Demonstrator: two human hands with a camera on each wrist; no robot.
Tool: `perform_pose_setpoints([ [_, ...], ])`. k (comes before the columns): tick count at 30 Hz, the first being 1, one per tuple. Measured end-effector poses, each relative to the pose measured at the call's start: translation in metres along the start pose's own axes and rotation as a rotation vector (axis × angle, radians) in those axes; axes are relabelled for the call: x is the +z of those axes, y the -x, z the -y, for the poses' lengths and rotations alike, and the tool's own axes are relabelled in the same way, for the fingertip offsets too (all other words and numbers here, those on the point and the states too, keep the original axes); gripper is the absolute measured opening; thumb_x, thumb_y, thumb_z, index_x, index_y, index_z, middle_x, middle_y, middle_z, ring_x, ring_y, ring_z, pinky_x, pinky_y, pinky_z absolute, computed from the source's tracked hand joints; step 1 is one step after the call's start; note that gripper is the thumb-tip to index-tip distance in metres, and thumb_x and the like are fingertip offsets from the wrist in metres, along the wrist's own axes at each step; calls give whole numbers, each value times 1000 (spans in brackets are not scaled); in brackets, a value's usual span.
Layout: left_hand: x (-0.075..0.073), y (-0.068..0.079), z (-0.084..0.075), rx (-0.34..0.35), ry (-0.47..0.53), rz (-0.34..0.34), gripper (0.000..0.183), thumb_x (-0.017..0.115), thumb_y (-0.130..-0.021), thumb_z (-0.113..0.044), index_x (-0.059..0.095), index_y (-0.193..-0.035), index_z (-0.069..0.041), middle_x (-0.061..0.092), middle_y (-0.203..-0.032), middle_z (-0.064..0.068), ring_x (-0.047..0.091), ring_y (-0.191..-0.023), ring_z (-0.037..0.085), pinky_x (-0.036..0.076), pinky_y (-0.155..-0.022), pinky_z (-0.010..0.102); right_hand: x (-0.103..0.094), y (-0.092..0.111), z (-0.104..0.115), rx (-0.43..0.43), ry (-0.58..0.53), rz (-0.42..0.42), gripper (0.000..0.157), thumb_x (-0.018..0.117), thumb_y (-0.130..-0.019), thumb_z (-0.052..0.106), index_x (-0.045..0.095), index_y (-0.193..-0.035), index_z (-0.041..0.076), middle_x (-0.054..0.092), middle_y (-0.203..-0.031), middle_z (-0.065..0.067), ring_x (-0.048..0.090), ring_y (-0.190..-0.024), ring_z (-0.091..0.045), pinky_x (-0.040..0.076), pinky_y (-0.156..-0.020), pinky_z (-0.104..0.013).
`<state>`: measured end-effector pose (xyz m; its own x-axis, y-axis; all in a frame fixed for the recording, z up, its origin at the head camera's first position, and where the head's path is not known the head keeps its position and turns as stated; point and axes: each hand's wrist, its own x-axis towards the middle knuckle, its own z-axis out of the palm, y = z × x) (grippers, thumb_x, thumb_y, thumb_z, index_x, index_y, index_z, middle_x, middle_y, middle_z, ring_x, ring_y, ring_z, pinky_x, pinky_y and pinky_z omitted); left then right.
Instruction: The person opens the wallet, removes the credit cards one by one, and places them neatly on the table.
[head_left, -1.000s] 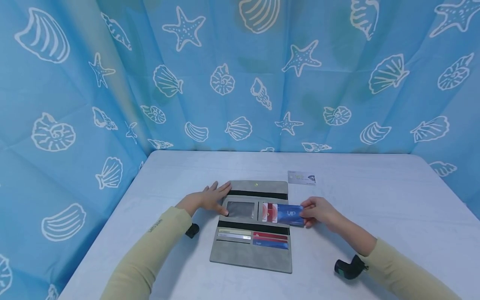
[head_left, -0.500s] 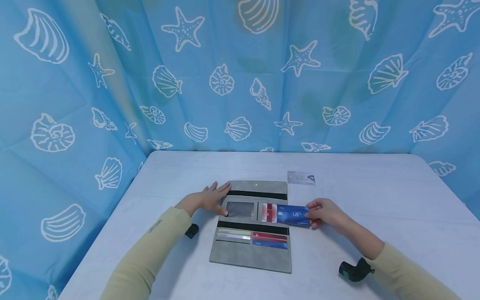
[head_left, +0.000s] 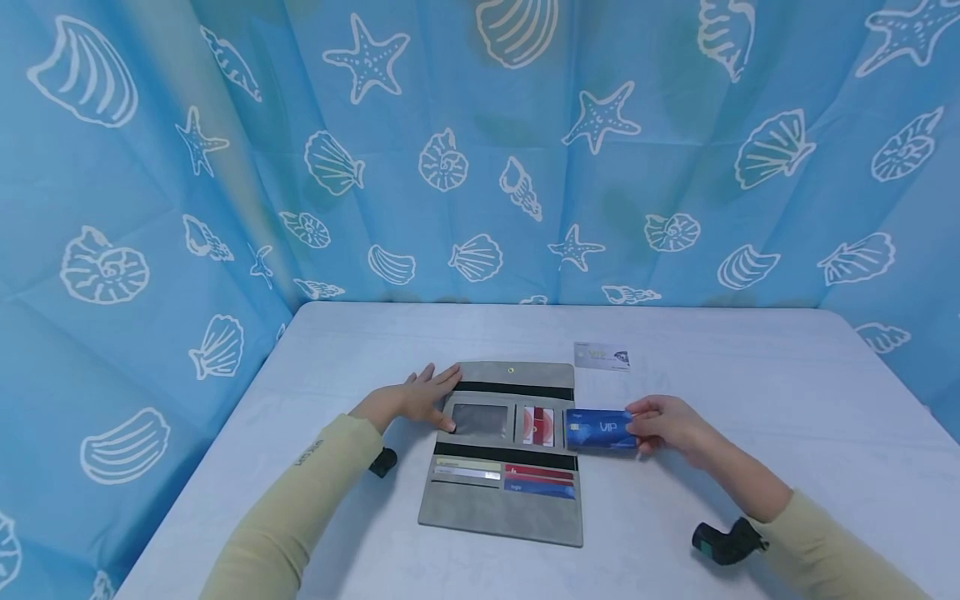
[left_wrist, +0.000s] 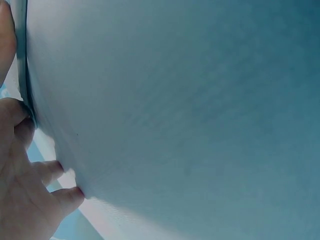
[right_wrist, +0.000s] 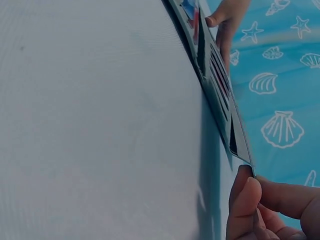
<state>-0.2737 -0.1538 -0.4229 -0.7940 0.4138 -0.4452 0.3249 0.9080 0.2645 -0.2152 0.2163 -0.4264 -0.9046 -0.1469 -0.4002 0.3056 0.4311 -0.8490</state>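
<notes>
A long grey wallet (head_left: 502, 518) lies unfolded on the table. My left hand (head_left: 420, 400) rests on its upper left edge, fingers spread; in the left wrist view that hand (left_wrist: 25, 195) shows at the lower left. Between thumb and fingers, my right hand (head_left: 667, 423) pinches the right end of a blue VIP card (head_left: 592, 428). The card's left end lies at the wallet's right edge, beside a slot with a red and white card (head_left: 538, 427). The right wrist view shows my right hand (right_wrist: 280, 205) beside the wallet (right_wrist: 212, 102), seen nearly edge-on.
A silver card (head_left: 602, 356) lies behind the wallet's upper right corner. Several cards, including a red one (head_left: 540, 471) and a blue one (head_left: 540, 487), sit in the lower slots. A blue curtain (head_left: 450, 208) with shell drawings hangs behind the table (head_left: 360, 333).
My right hand has moved right, drawing the blue VIP card out of the wallet's middle section, so more of the red and white card shows. My left hand stays put.
</notes>
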Motion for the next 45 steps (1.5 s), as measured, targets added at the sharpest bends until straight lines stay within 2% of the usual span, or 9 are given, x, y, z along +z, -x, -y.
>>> perform_pose_setpoints([
  [8, 0, 1, 0, 0, 4, -2, 94, 64, -80, -47, 6, -149, -17, -1, -155, -1, -8, -140, 33, -1, -112, 51, -18, 2, 7, -17, 8, 7, 44, 55, -90, 8, 39, -126, -12, 56, -85, -9, 55, -65, -14, 53, -62, -25],
  [23, -2, 1, 1, 3, 17, 0, 95, 64, -80, -47, 6, -149, -16, -1, -155, 0, -9, -140, 33, -2, -112, 51, -47, -3, 36, -9, 37, -52, 52, 56, -92, 18, 35, -132, -8, 51, -104, -15, 54, -73, -15, 53, -68, -23],
  [35, -1, 1, -1, -12, 8, 2, 95, 64, -81, -46, 5, -149, -17, -1, -155, 0, -9, -140, 33, -1, -112, 51, -72, -15, 53, -32, 108, -174, 53, 50, -94, 23, 35, -136, -6, 42, -125, -26, 52, -85, -21, 52, -69, -21],
  [37, -1, 1, -1, -10, 10, 0, 95, 64, -81, -46, 6, -149, -17, -1, -155, 0, -9, -140, 33, -1, -112, 51, -79, -24, 49, -33, 109, -206, 53, 51, -94, 24, 35, -136, -5, 41, -127, -27, 52, -87, -24, 52, -71, -22],
  [39, -1, 1, 0, -8, 11, -2, 94, 64, -80, -46, 6, -149, -17, -1, -155, 0, -9, -140, 33, -1, -112, 51, -92, -45, 35, -37, 89, -249, 55, 54, -92, 29, 39, -136, -1, 44, -125, -26, 54, -86, -25, 53, -69, -25],
  [43, -1, 1, -1, -7, 11, -3, 94, 64, -80, -46, 6, -149, -17, -1, -155, 0, -9, -140, 33, -1, -112, 51, -122, -102, -9, -49, 44, -365, 58, 59, -88, 39, 44, -135, 9, 47, -125, -21, 56, -88, -25, 50, -52, -23],
  [45, -2, 1, -1, -6, 13, 0, 94, 64, -81, -46, 6, -149, -17, -1, -155, 0, -9, -140, 33, -1, -112, 51, -134, -127, -31, -72, 50, -418, 59, 56, -89, 42, 42, -138, 13, 45, -128, -20, 55, -92, -25, 49, -50, -19],
])
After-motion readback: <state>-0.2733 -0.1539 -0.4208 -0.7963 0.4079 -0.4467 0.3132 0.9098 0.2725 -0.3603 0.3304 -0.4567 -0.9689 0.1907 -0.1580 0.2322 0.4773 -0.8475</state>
